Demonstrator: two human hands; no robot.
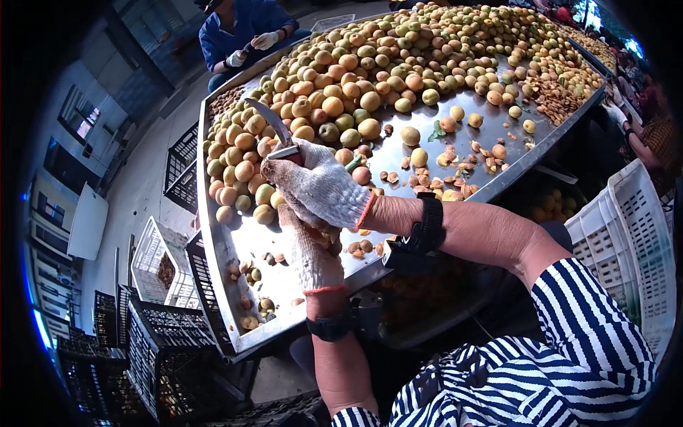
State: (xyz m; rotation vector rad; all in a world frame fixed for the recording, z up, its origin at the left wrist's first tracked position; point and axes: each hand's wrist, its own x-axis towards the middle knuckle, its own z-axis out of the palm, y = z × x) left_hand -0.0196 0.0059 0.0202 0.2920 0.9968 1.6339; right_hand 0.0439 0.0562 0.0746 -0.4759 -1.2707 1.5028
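My right hand [313, 181], in a white knitted glove stained brown at the fingers, is closed on a knife [274, 122]. The curved blade points up and to the left over the piled apricots [331, 107]. Close below it is my left hand [313, 252], also gloved. Its fingers are hidden behind the right hand, so I cannot see what they hold. Beneath both hands is a metal table [398, 153] with a raised rim. Cut apricot halves and pits [455, 178] lie to the right of my hands, and a few small brown pits [268, 257] to the left.
A large heap of apricots covers the table's far side. Across it, a person in blue [245, 35] works with gloved hands. A white crate [626, 220] stands at my right. Black crates [167, 349] and a white crate [160, 263] stand on the floor at left.
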